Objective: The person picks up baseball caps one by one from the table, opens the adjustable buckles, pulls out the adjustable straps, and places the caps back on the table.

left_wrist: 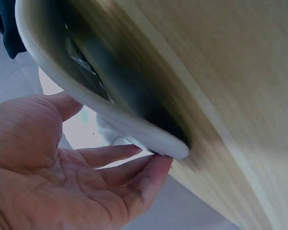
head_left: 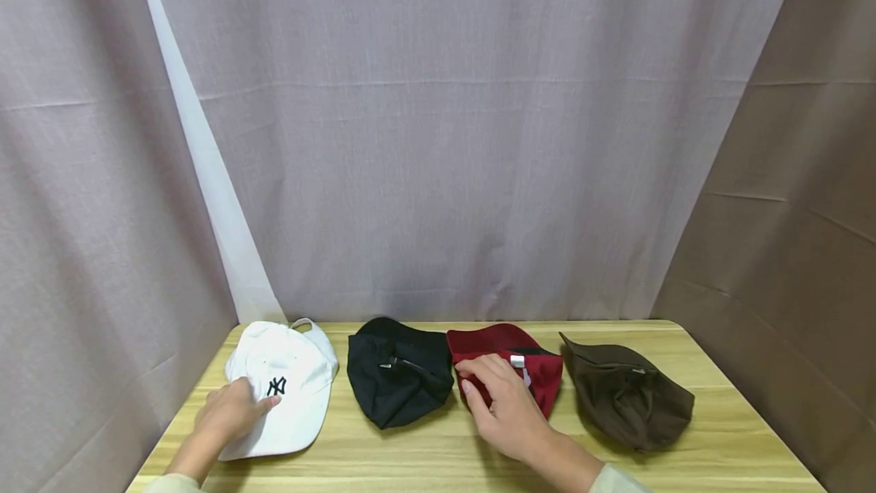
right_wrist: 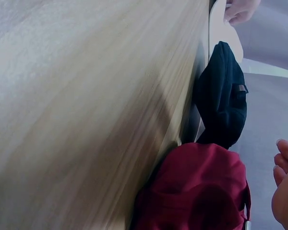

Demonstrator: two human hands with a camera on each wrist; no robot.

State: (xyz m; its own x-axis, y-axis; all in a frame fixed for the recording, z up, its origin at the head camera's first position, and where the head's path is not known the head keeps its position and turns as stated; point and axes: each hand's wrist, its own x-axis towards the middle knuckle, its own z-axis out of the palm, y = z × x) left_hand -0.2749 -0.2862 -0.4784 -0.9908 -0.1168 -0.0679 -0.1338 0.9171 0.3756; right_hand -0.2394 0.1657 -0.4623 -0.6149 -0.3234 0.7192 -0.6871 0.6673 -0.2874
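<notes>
A white baseball cap (head_left: 280, 379) with a dark embroidered logo lies crown up at the left of the table, its brim facing me. My left hand (head_left: 231, 411) rests on its left side, thumb by the logo. In the left wrist view, the half-bent fingers (left_wrist: 120, 167) meet the curved brim (left_wrist: 105, 110), whose underside shows. My right hand (head_left: 503, 409) hovers, loosely bent, over a dark red cap (head_left: 547, 385) with a white tag. It is apart from that cap in the right wrist view, with nothing between the fingers (right_wrist: 284, 163).
Between the white and red caps lies a black cap (head_left: 397, 394) with a small buckle. A dark brown cap (head_left: 626, 402) sits at the far right. Grey curtains (head_left: 438, 173) hang behind and beside the wooden table (head_left: 383, 459).
</notes>
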